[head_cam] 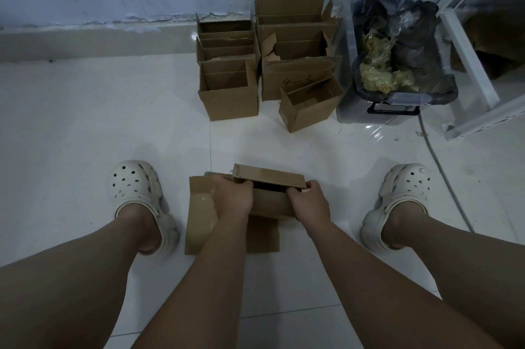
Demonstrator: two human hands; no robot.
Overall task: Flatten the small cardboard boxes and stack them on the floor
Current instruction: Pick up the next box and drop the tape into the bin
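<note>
My left hand [233, 198] and right hand [308, 202] each grip one end of a small cardboard box [270, 178]. My fingers [295, 191] curl over its near edge, and its opening is a dark slit between them. Under my fingers, flattened cardboard [199, 215] lies on the floor [85, 135]. Open boxes [230, 93] stand well beyond my fingers.

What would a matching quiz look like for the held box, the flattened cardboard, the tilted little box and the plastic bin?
Things:
1 held cardboard box
2 flattened cardboard
3 tilted small box
4 plastic bin

States:
A lined with a black bag
B flat on the floor
C gripped by left hand and right hand
D standing open before the box marked 4-3

Pairs: 1-C; 2-B; 3-D; 4-A
</note>
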